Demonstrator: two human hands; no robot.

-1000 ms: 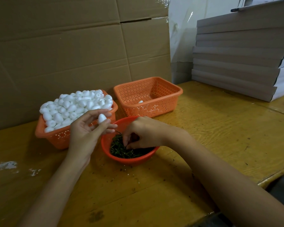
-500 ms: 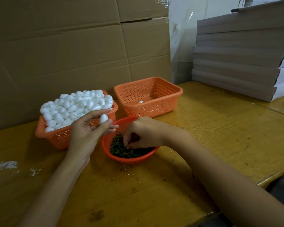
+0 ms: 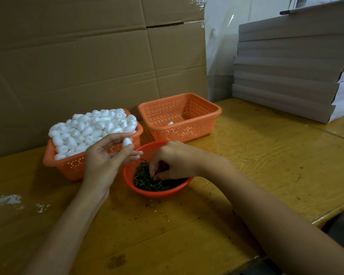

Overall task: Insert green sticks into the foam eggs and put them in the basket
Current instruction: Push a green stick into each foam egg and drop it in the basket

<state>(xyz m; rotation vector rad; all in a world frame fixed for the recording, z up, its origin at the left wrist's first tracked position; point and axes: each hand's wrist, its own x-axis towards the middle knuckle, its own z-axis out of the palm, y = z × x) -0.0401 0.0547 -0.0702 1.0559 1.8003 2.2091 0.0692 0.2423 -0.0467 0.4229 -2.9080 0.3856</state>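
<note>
White foam egg [image 3: 127, 142] sits pinched between thumb and fingertips of the left grip [image 3: 105, 161], raised just beside the near rim of the red bowl [image 3: 159, 193]. Over the last second it has drifted only a touch toward the bowl. The head view also shows the right grip [image 3: 173, 161] still down in the bowl, curled fingers pinching at the green sticks [image 3: 147, 182], much as before. Whether one stick has been singled out is too small to tell. Picking a stick is probably still the step in hand, with insertion not yet begun. The full basket [image 3: 68, 167] holds plain eggs, and the far basket [image 3: 187, 133] on the desk [image 3: 256, 155] holds a single egg [image 3: 170, 123].
</note>
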